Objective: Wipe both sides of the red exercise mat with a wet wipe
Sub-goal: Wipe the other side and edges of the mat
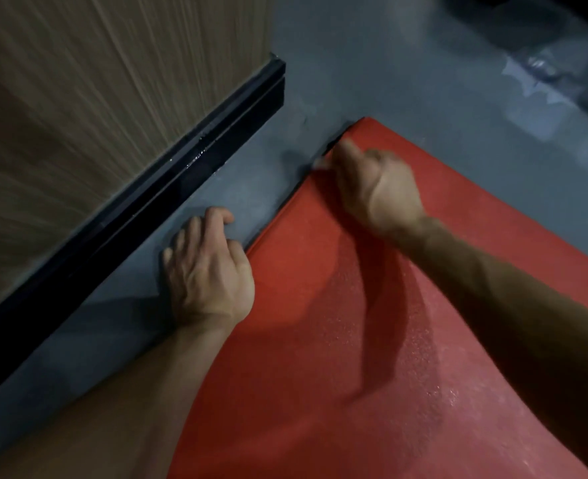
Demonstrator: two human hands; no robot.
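Near the mat's (354, 323) far left corner, the right hand (375, 188) pinched a wipe (320, 164); the left hand (209, 267) rested loosely curled, gripping nothing, on the floor (237, 195) beside its edge.

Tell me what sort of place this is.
Probably a gym or workout room, seen at floor level: a red exercise mat lies on a smooth grey floor beside a wood-panelled wall with black skirting.

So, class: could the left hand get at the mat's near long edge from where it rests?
Probably yes. The left hand rests on the grey floor right beside the red mat, with nothing lying between them.
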